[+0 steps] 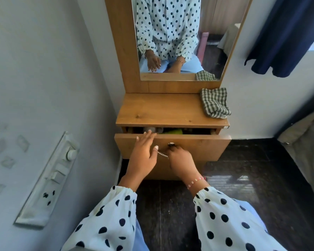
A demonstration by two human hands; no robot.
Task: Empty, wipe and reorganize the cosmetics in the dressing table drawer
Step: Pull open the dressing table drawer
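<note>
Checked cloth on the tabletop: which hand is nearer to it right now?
Right. The right hand grips the drawer handle below and left of the checked cloth. The left hand is farther left, fingers straight over the drawer front's top edge.

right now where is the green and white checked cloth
In the head view the green and white checked cloth lies folded on the far right corner of the wooden dressing table top, below the mirror and above the partly open drawer.

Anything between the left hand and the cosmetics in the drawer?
Yes. The wooden drawer is only slightly open, so the wooden tabletop overhangs most of the cosmetics. The left hand hovers at the gap; the right hand grips the metal handle.
</note>
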